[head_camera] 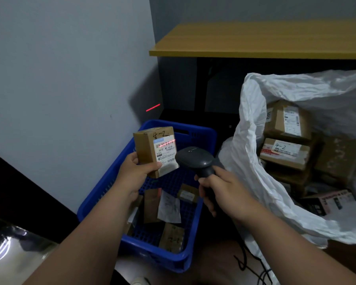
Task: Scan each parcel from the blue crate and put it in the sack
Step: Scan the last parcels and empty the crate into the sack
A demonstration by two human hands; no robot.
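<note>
My left hand (136,171) grips a small cardboard parcel (155,151) upright above the blue crate (195,219); its white label faces me. My right hand (218,190) holds a dark barcode scanner (193,159) by its handle, aimed at the parcel. A red scan line crosses the top of the label. Several small parcels (169,208) lie in the crate bottom. To the right, the white sack (253,153) gapes open with several cardboard boxes (286,149) inside.
A wooden-topped desk (255,40) stands behind the sack, dark underneath. A grey wall runs along the left, with a red laser streak (153,108) on it. The scanner's black cable (247,262) trails on the floor by the sack.
</note>
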